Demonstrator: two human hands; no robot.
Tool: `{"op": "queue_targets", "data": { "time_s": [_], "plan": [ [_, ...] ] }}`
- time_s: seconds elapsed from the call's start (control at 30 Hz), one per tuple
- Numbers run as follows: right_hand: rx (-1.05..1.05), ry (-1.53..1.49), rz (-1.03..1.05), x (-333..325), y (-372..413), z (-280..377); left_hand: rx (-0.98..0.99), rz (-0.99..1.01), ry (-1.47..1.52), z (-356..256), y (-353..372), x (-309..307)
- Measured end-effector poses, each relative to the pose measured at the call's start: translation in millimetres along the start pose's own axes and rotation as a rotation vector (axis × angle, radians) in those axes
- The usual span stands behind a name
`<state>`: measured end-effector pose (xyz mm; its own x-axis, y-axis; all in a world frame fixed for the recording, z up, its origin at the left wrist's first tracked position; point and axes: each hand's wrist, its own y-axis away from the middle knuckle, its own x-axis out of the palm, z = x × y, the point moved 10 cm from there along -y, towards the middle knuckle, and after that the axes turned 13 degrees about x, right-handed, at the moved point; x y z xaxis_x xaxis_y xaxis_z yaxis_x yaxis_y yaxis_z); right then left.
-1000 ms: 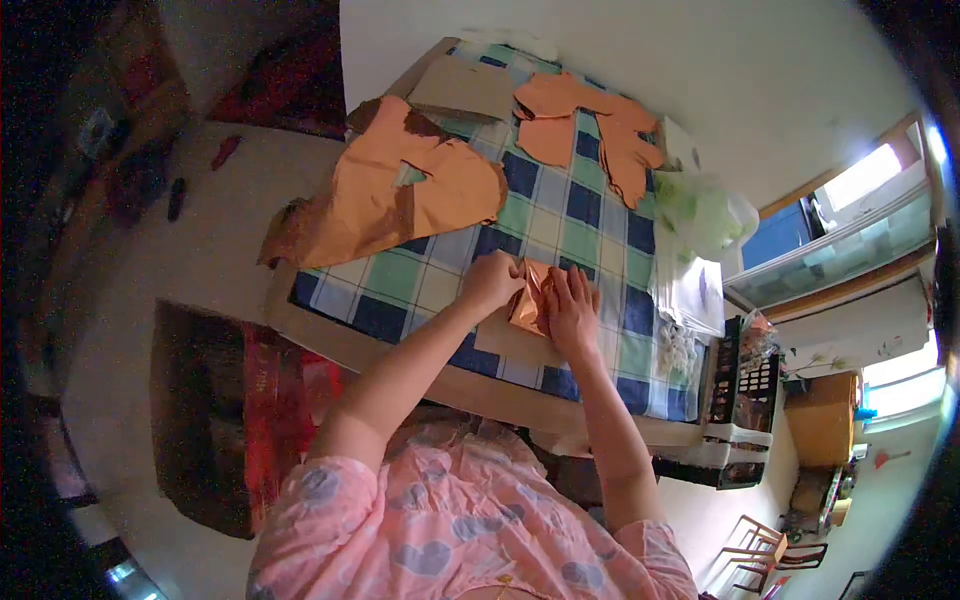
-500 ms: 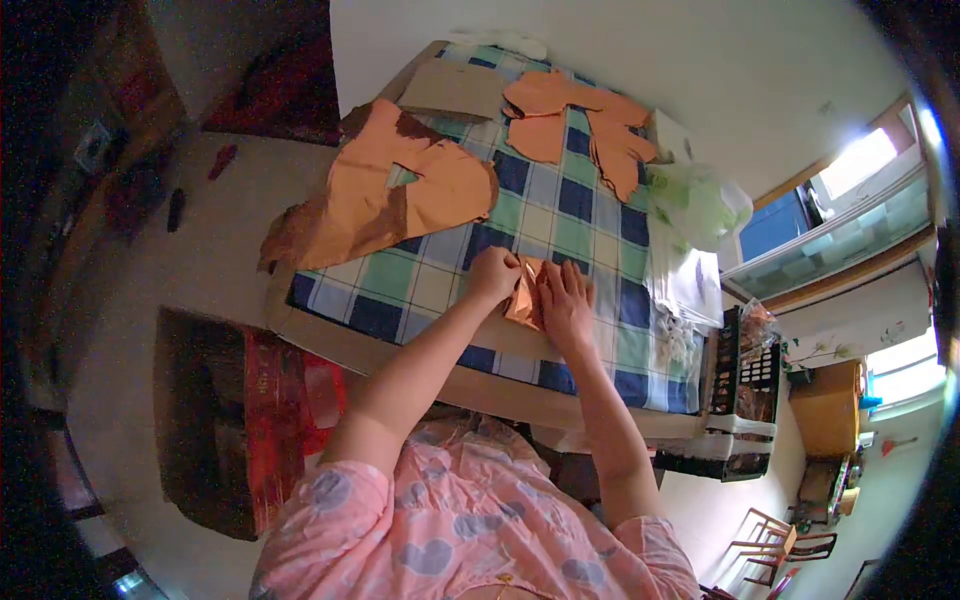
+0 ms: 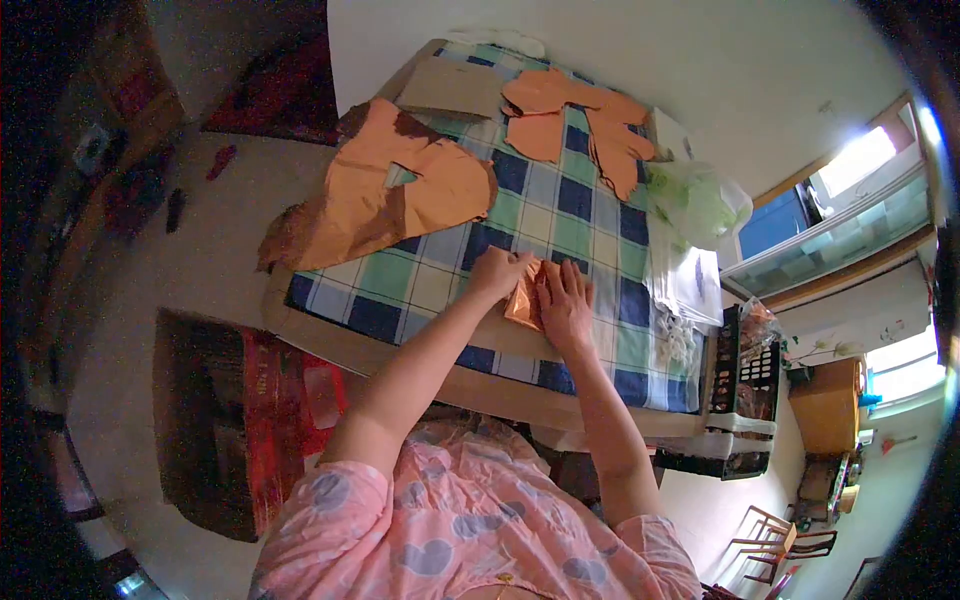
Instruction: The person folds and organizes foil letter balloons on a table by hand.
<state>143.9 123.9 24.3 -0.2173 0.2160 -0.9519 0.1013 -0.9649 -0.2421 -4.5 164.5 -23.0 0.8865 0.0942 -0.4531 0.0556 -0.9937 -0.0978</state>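
Copper foil (image 3: 522,302), shiny (creased), left hand (image 3: 497,272) pinching it, right hand (image 3: 566,306) pressing flat

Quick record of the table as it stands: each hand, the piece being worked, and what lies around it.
left hand: on the left edge of the foil piece, fingers curled
right hand: flat, palm down on the right side of the foil piece
foil piece: small, copper, creased, on a brown board
table: checked cloth
far left: large copper sheet, overhanging the edge
far end: cardboard, copper offcuts
right edge: green bag, white stack
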Motion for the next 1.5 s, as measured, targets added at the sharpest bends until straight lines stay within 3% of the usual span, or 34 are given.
{"op": "queue_targets", "data": {
  "time_s": [0.17,0.27,0.4,0.47,0.57,0.67,0.87,0.97,1.07,1.27,1.5],
  "plan": [
    [-0.023,-0.009,-0.015,2.6,0.9,-1.3,0.116,0.094,-0.107,-18.4,7.9,1.1],
    [-0.026,-0.009,-0.020,1.4,1.1,-0.5,0.183,-0.207,0.051,4.7,10.5,-2.7],
    [-0.021,0.003,-0.014,-0.1,2.0,1.2,-0.008,-0.184,0.230,40.3,13.7,7.7],
    [-0.020,0.008,-0.020,-1.5,2.3,2.1,0.030,-0.229,0.309,38.8,10.3,4.0],
    [-0.039,0.006,-0.046,-4.3,0.0,4.3,0.108,-0.134,0.117,14.1,9.3,-7.3],
    [-0.062,-0.003,-0.075,-5.4,0.5,5.2,0.289,-0.187,-0.136,-15.0,12.4,-22.7],
    [-0.093,-0.036,-0.118,-16.5,3.8,12.0,0.291,-0.171,-0.390,-35.4,11.5,-26.9],
    [-0.106,0.005,-0.122,-21.6,5.4,16.4,0.340,0.014,-0.467,-43.8,14.5,-21.2],
    [-0.070,-0.036,-0.114,-15.5,4.3,10.1,0.772,0.074,-0.619,-46.2,32.5,-20.4],
    [-0.120,-0.012,-0.100,-18.7,5.1,15.3,0.847,0.290,-0.827,-52.2,36.0,-14.9],
    [-0.090,-0.020,-0.057,-9.3,4.9,9.5,1.132,0.095,-0.774,-69.7,44.2,-22.2]
  ]
}}
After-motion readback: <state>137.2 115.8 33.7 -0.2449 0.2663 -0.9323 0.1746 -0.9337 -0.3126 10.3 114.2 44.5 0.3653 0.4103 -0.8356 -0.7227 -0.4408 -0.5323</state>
